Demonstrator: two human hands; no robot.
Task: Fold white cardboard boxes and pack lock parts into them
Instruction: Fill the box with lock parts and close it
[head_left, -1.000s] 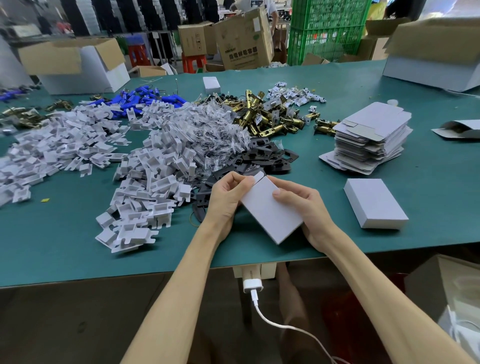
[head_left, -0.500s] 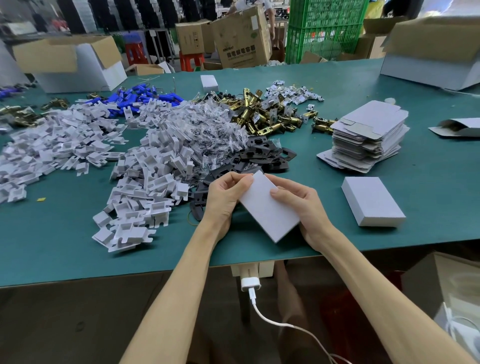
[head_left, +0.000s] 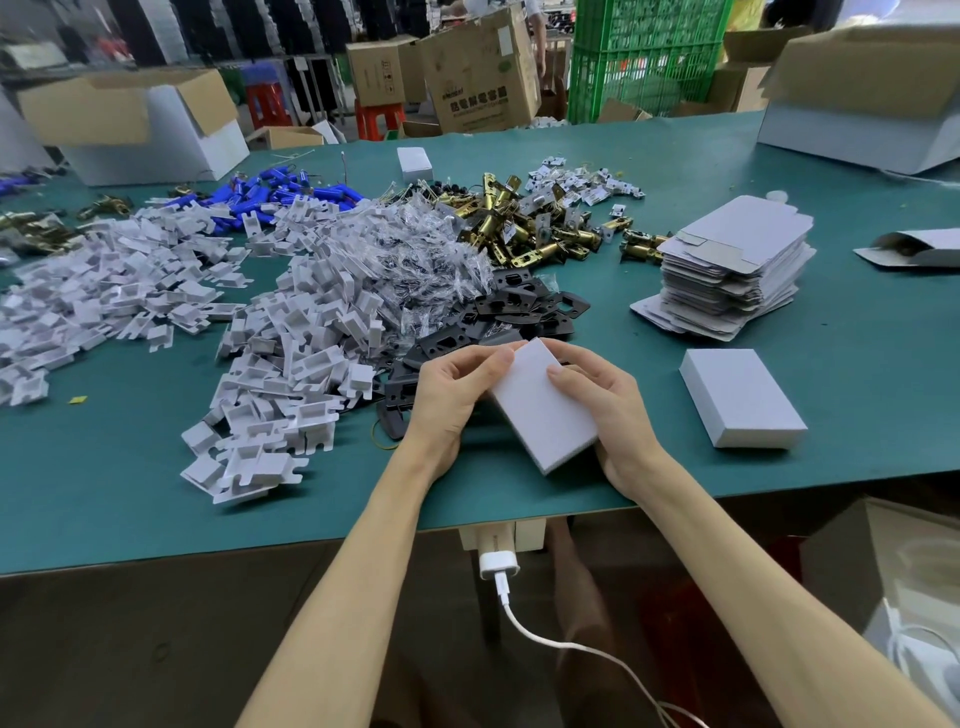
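A closed white cardboard box (head_left: 540, 410) sits tilted between both hands just above the green table's near edge. My left hand (head_left: 452, 395) grips its upper left end, thumb on the top corner. My right hand (head_left: 608, 410) holds the right side, fingers curled over the top face. To the right lies another closed white box (head_left: 740, 397), and behind it a stack of flat white box blanks (head_left: 732, 265). Lock parts lie in heaps: black plates (head_left: 524, 306), brass latches (head_left: 524, 228), bagged screws (head_left: 421, 260), white plastic inserts (head_left: 291, 364).
More white inserts (head_left: 104, 291) and blue parts (head_left: 280, 195) spread over the left of the green table (head_left: 857, 364). Open cartons stand at the back left (head_left: 150, 130) and back right (head_left: 872, 98). A small white box (head_left: 414, 163) sits far back. A charger cable (head_left: 524, 618) hangs below the edge.
The box's open top flap has been pressed shut; both hands stayed on the box and shifted slightly toward me.
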